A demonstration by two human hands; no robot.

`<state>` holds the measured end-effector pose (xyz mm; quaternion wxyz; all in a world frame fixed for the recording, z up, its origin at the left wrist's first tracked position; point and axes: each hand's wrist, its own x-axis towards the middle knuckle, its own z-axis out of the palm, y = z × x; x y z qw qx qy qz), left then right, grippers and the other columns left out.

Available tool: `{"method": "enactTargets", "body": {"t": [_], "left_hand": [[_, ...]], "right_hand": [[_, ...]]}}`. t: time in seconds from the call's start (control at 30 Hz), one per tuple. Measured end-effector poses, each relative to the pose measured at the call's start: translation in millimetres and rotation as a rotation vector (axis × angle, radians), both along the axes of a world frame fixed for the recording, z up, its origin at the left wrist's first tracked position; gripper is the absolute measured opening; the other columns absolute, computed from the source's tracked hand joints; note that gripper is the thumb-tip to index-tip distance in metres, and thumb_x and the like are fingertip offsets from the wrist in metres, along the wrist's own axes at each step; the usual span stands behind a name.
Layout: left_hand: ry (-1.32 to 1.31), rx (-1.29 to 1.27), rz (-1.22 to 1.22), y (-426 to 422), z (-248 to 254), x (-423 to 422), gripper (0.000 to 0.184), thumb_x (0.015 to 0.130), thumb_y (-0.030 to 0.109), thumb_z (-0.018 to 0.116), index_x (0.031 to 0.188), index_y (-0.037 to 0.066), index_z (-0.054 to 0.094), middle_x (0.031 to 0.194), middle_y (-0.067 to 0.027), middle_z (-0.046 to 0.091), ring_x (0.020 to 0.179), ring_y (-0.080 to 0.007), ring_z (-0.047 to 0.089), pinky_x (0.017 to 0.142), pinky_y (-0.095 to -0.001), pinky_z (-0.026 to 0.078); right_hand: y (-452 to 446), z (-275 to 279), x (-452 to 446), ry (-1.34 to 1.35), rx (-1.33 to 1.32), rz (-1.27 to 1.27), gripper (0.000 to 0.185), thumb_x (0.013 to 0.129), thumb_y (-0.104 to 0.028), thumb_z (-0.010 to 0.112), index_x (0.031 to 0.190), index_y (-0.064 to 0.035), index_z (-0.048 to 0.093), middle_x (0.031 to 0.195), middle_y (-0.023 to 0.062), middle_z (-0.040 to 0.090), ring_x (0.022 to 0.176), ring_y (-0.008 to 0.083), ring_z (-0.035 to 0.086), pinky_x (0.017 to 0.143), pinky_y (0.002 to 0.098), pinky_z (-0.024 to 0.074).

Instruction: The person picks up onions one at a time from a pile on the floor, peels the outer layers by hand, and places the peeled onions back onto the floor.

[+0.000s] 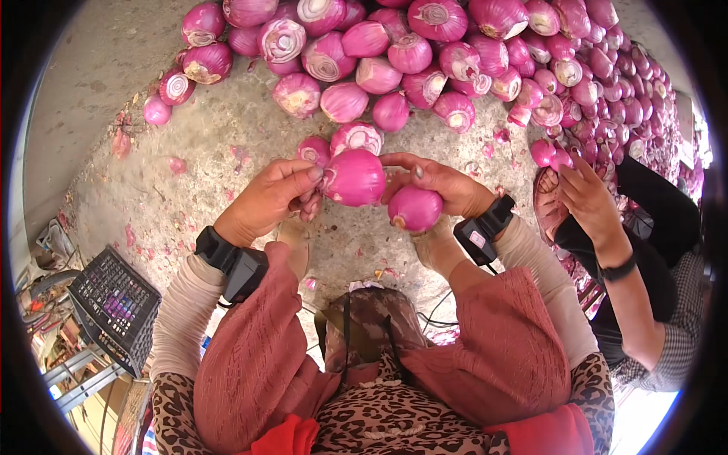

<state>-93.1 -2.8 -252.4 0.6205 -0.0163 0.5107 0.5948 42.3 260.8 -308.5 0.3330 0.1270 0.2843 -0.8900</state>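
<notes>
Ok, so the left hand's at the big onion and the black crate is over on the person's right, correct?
Not quite: the black crate is on the person's left, per the head view. Left hand at the big onion is right.

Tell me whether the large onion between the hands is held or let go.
Held: the left hand has the large onion pinched at its edge, between thumb and fingers.

At left, a black crate [139, 343] near metal rails [86, 369] — at right, a co-worker [635, 303] in a checked top [686, 303].

Onion-sorting area, seemingly — onions [353, 102] heaped on concrete [220, 136].
</notes>
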Motion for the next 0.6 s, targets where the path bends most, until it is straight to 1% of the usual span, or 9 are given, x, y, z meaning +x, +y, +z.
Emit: {"method": "enactTargets", "body": {"t": [0.03, 0.07, 0.17, 0.2, 0.27, 0.37, 0.47, 0.57, 0.6], "left_hand": [[0.043, -0.005, -0.073, 1.9, 0.9, 0.7, 0.026, 0.098, 0.022, 0.048, 0.085, 0.002, 0.057, 0.069, -0.0026, 0.055, 0.06, -0.0095, 0.051, 0.058, -0.0236, 0.043], [0.043, -0.004, -0.074, 3.8, 1.8, 2.0, 0.026, 0.098, 0.022, 0.048, 0.085, 0.002, 0.057, 0.069, -0.0026, 0.055, 0.06, -0.0095, 0.051, 0.058, -0.0236, 0.043], [0.113, 0.027, -0.219, 9.7, 4.5, 4.4, 0.027, 0.098, 0.023, 0.048, 0.084, 0.002, 0.059, 0.067, -0.0025, 0.055, 0.06, -0.0093, 0.052, 0.058, -0.0234, 0.043], [0.106, 0.012, -0.228, 10.9, 5.2, 5.0, 0.028, 0.097, 0.024, 0.051, 0.08, 0.003, 0.058, 0.066, -0.001, 0.054, 0.06, -0.0089, 0.052, 0.057, -0.0233, 0.043], [0.099, 0.0, -0.236, 11.7, 4.9, 5.7, 0.029, 0.096, 0.024, 0.053, 0.076, 0.004, 0.057, 0.065, 0.0006, 0.053, 0.061, -0.0085, 0.052, 0.057, -0.0233, 0.043], [0.11, -0.004, -0.206, 10.1, 0.8, 8.0, 0.027, 0.096, 0.024, 0.053, 0.079, 0.004, 0.058, 0.066, -0.0003, 0.054, 0.06, -0.0092, 0.053, 0.057, -0.0237, 0.044], [0.043, -0.019, -0.048, 9.5, -3.7, 9.0, 0.024, 0.096, 0.024, 0.053, 0.084, 0.004, 0.059, 0.069, -0.0017, 0.056, 0.062, -0.0099, 0.054, 0.058, -0.0241, 0.045], [-0.002, 0.004, 0.058, 6.6, -12.1, 2.6, 0.018, 0.097, 0.019, 0.049, 0.092, 0.004, 0.056, 0.076, -0.0029, 0.056, 0.072, -0.0121, 0.056, 0.064, -0.0266, 0.048], [0.026, 0.011, 0.106, 5.9, -15.0, 1.9, 0.016, 0.097, 0.019, 0.05, 0.098, 0.004, 0.055, 0.084, -0.0031, 0.056, 0.079, -0.0131, 0.056, 0.068, -0.0272, 0.048]], "right_hand": [[-2.7, 3.3, -1.3, 0.061, -0.02, 0.049, 0.066, 0.091, -0.036, 0.059, 0.14, -0.0021, 0.03, 0.113, 0.0163, 0.059, 0.104, 0.0234, 0.06, 0.093, 0.0352, 0.0463], [-4.0, 14.2, -5.9, 0.026, -0.023, 0.101, 0.079, 0.088, -0.036, 0.064, 0.144, -0.0023, 0.021, 0.121, 0.0145, 0.054, 0.11, 0.0207, 0.055, 0.094, 0.0329, 0.0446], [-12.3, 24.5, -15.8, 0.163, 0.011, 0.209, 0.08, 0.086, -0.033, 0.067, 0.144, -0.0015, 0.022, 0.129, 0.013, 0.048, 0.116, 0.0184, 0.049, 0.095, 0.0317, 0.0431], [-14.6, 20.8, -16.3, 0.157, 0.036, 0.254, 0.082, 0.083, -0.03, 0.07, 0.144, -0.003, 0.023, 0.133, 0.0114, 0.044, 0.119, 0.0179, 0.045, 0.097, 0.0325, 0.0424], [-17.4, 27.5, -16.9, 0.099, 0.057, 0.256, 0.081, 0.083, -0.029, 0.071, 0.144, -0.004, 0.023, 0.133, 0.0111, 0.045, 0.118, 0.0178, 0.046, 0.096, 0.0328, 0.0431], [-22.6, 28.1, -12.8, 0.016, 0.042, 0.223, 0.08, 0.083, -0.029, 0.071, 0.144, -0.0057, 0.025, 0.131, 0.0103, 0.046, 0.116, 0.0174, 0.048, 0.094, 0.0331, 0.0449], [-21.1, 27.8, -10.9, -0.023, 0.017, 0.158, 0.078, 0.083, -0.028, 0.071, 0.143, -0.0062, 0.026, 0.129, 0.0097, 0.047, 0.112, 0.017, 0.05, 0.091, 0.0328, 0.0471], [-18.1, 23.5, -6.5, -0.072, -0.024, 0.096, 0.074, 0.084, -0.027, 0.069, 0.142, -0.006, 0.028, 0.126, 0.01, 0.049, 0.108, 0.0174, 0.054, 0.088, 0.0325, 0.0491], [-17.4, 20.7, -4.5, -0.108, -0.074, 0.059, 0.072, 0.085, -0.027, 0.068, 0.141, -0.0059, 0.028, 0.125, 0.0105, 0.051, 0.107, 0.0179, 0.055, 0.088, 0.0325, 0.0499]]}}
